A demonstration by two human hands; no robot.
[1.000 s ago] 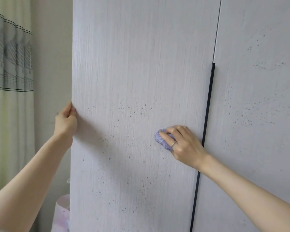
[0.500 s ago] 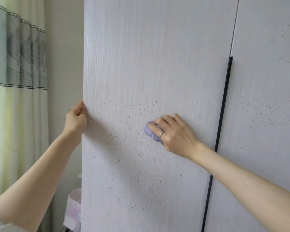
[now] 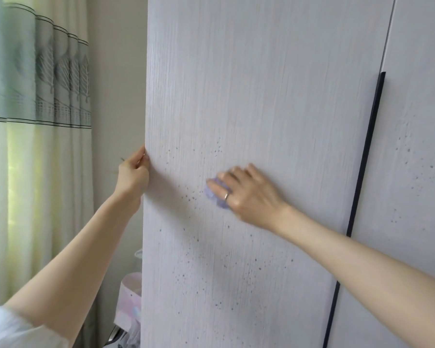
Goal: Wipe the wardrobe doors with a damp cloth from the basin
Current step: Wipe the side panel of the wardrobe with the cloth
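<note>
A small purple cloth (image 3: 214, 194) is pressed flat against the pale, dark-speckled wardrobe door (image 3: 261, 96) by the right hand (image 3: 246, 194), whose fingers are laid nearly straight over it, so that only the cloth's left edge is seen; a ring (image 3: 226, 196) is worn on one finger; the door's left edge is gripped by the left hand (image 3: 133, 178), thumb in front and fingers curled behind; a long dark handle strip (image 3: 367, 146) is seen at the right, with a second door (image 3: 417, 172) beyond it; a patterned curtain (image 3: 35, 96) is hung at the far left.
</note>
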